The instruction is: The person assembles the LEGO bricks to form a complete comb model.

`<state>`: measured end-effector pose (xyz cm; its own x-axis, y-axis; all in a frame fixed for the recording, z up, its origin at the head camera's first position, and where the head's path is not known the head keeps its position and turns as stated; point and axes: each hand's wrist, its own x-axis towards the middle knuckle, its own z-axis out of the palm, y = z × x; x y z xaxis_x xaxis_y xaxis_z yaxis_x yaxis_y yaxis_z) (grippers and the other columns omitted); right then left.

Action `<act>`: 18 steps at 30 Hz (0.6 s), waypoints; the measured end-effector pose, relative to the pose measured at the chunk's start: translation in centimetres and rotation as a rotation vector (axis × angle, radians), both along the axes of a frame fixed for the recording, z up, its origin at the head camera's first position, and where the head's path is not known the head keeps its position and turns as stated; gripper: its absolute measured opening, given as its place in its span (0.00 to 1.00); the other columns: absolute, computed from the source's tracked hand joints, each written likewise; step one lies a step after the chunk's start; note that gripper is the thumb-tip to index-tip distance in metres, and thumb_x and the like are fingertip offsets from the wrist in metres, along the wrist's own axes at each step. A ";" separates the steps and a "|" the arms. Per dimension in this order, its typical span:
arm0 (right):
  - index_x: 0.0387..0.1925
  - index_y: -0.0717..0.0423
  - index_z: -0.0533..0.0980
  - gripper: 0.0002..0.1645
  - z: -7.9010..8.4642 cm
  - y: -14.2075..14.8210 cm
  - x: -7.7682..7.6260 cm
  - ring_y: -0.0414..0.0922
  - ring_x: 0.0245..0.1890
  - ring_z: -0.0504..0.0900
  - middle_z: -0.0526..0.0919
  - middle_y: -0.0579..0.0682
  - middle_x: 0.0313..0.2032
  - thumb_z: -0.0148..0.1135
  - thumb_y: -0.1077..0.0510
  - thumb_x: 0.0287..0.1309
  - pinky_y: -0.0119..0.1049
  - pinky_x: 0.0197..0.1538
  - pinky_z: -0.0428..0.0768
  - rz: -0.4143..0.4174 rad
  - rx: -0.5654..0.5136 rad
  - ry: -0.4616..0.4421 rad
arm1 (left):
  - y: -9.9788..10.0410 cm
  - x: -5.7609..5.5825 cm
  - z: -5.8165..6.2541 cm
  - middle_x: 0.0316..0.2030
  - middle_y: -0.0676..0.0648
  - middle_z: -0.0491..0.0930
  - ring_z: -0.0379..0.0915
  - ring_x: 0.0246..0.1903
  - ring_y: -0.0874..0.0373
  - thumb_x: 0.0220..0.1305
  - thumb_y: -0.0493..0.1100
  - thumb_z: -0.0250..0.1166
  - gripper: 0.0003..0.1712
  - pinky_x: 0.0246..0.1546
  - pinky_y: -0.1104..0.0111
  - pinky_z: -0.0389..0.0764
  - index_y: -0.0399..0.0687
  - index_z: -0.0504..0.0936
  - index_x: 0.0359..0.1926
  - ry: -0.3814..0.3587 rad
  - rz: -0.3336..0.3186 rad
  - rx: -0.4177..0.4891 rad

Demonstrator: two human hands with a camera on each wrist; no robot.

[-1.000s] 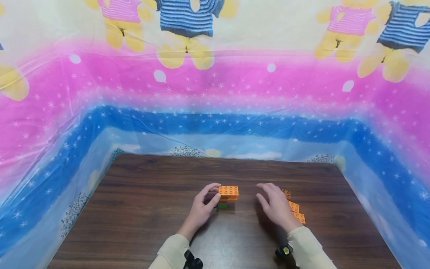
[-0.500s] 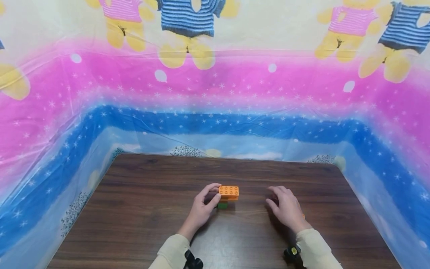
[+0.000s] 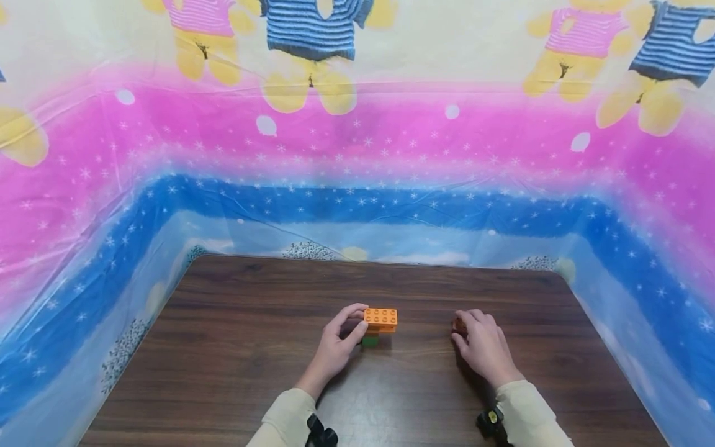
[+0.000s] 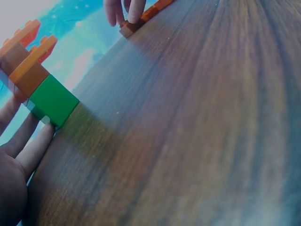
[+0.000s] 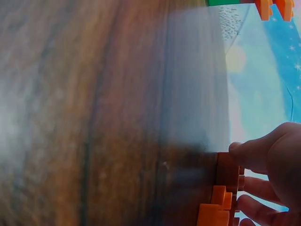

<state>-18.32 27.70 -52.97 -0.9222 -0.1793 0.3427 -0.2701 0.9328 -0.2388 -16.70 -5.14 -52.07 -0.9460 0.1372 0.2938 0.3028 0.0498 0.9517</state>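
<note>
My left hand (image 3: 334,349) grips the left side of a small stack of toy building bricks (image 3: 381,318) near the middle of the table. A green brick (image 4: 54,100) forms its base, with orange bricks (image 4: 32,74) jutting out above in steps. To the right, my right hand (image 3: 486,349) pinches a shaded orange brick (image 5: 227,170) between thumb and fingers, low at the tabletop. Right beside that one, more orange bricks (image 5: 212,215) show in the right wrist view. From the head, the hand and wrist hide them.
Dark wood-grain table (image 3: 251,298) runs under both hands. A patterned cloth (image 3: 357,143) with pink and blue bands hangs around its back and sides. Black wrist devices (image 3: 490,422) sit at the cream sleeves (image 3: 530,413).
My right hand has moved to the right, over the loose orange bricks, and its fingers have closed on one of them. The left hand and the stack have stayed in place.
</note>
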 end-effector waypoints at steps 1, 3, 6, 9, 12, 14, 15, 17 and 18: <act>0.60 0.63 0.80 0.31 0.0 0.0 0.0 0.61 0.52 0.80 0.83 0.62 0.53 0.80 0.58 0.57 0.62 0.54 0.80 -0.001 0.005 -0.004 | 0.0 0.0 0.0 0.54 0.39 0.82 0.80 0.57 0.37 0.77 0.36 0.61 0.19 0.52 0.61 0.82 0.51 0.80 0.65 -0.003 0.001 -0.003; 0.60 0.63 0.80 0.31 0.0 0.0 0.0 0.61 0.52 0.81 0.83 0.62 0.53 0.80 0.57 0.57 0.62 0.54 0.80 -0.004 0.010 -0.013 | 0.0 -0.1 -0.1 0.54 0.40 0.82 0.80 0.57 0.38 0.77 0.37 0.61 0.19 0.53 0.59 0.82 0.52 0.80 0.64 -0.007 0.004 -0.008; 0.61 0.64 0.80 0.32 0.1 0.0 0.0 0.62 0.53 0.81 0.83 0.63 0.54 0.80 0.57 0.57 0.62 0.54 0.80 -0.012 0.012 -0.032 | 0.0 -0.6 -1.0 0.54 0.40 0.82 0.81 0.57 0.39 0.77 0.37 0.61 0.19 0.55 0.54 0.81 0.52 0.80 0.65 -0.013 0.012 -0.023; 0.61 0.65 0.79 0.32 0.1 -0.2 0.0 0.62 0.53 0.81 0.83 0.64 0.54 0.79 0.57 0.59 0.63 0.54 0.80 -0.020 0.015 -0.061 | 0.0 -1.2 -2.2 0.55 0.41 0.82 0.81 0.57 0.40 0.77 0.37 0.62 0.20 0.54 0.54 0.81 0.54 0.80 0.65 -0.016 0.014 -0.037; 0.60 0.67 0.79 0.30 0.1 -0.3 0.0 0.63 0.54 0.81 0.84 0.64 0.53 0.77 0.57 0.61 0.64 0.54 0.79 -0.018 0.030 -0.088 | -0.2 -1.6 -3.0 0.56 0.44 0.82 0.81 0.57 0.45 0.77 0.38 0.62 0.20 0.53 0.58 0.82 0.58 0.79 0.66 -0.018 -0.002 -0.048; 0.59 0.67 0.80 0.28 0.0 -0.3 0.0 0.64 0.52 0.81 0.85 0.64 0.51 0.76 0.57 0.61 0.64 0.53 0.80 -0.013 0.043 -0.093 | -0.4 -1.7 -3.2 0.56 0.45 0.82 0.81 0.57 0.47 0.78 0.40 0.62 0.20 0.52 0.60 0.82 0.59 0.79 0.66 -0.012 -0.019 -0.051; 0.58 0.67 0.80 0.27 -0.1 -0.4 0.0 0.63 0.52 0.81 0.85 0.63 0.50 0.76 0.56 0.61 0.64 0.53 0.80 -0.009 0.049 -0.091 | -0.5 -1.7 -3.2 0.56 0.46 0.82 0.81 0.57 0.48 0.78 0.42 0.62 0.20 0.52 0.61 0.82 0.57 0.79 0.67 -0.008 -0.028 -0.053; 0.56 0.66 0.81 0.25 -0.1 -0.4 -0.1 0.63 0.50 0.81 0.86 0.62 0.48 0.77 0.56 0.61 0.63 0.52 0.81 -0.003 0.061 -0.080 | -0.7 -1.7 -3.1 0.56 0.47 0.82 0.81 0.57 0.49 0.79 0.44 0.62 0.20 0.51 0.62 0.82 0.59 0.79 0.67 -0.002 -0.038 -0.053; 0.55 0.65 0.82 0.25 -0.1 -0.4 -0.2 0.63 0.50 0.81 0.86 0.62 0.48 0.77 0.56 0.61 0.63 0.51 0.81 -0.001 0.063 -0.077 | -0.7 -1.7 -3.1 0.56 0.47 0.82 0.81 0.57 0.48 0.79 0.44 0.62 0.20 0.51 0.62 0.82 0.59 0.79 0.67 0.000 -0.042 -0.053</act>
